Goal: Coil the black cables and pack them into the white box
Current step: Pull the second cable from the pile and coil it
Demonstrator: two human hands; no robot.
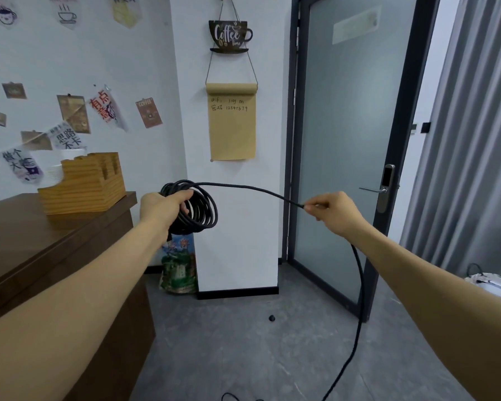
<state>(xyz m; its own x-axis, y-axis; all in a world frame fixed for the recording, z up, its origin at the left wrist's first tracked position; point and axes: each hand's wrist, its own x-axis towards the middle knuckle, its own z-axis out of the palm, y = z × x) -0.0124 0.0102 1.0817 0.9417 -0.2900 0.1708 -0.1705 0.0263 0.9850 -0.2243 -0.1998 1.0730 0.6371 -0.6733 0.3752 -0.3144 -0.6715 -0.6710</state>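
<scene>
black cable [203,211], thin and rubbery, hung in several round loops from the left hand [164,205], whose fingers curled round the top of the bundle at about 9 o'clock from frame centre. from the top of the loops one strand arched toward 3 o'clock to the right hand [331,211], where thumb and forefinger pinched it and the other fingers were folded in. below that hand the cable dropped toward 6 o'clock, passing in front of the door's edge, and trailed onto the grey stone-look floor [243,342], running out of frame at the bottom. both forearms reached in bare from the lower corners.

just below the coil, at 6 o'clock from it, a green printed bag [178,273] leaned against the white wall pillar [243,227]. at 9 o'clock stood a dark brown wooden counter [41,241] with a pale slatted wooden organiser [84,186] on top. a small black round object [271,317] lay on the floor near the pillar's base. on the pillar at 12 o'clock hung a dark cup-shaped coffee sign [229,34] with a roll of tan kraft paper [232,123] beneath it. at 3 o'clock stood a frosted glass door [344,125] in a dark frame with a silver lever handle [372,189]. at 4 o'clock, by the frame edge, part of a white container [495,283] showed, with a black cable end at its rim; i could not tell whether it was the box.
</scene>
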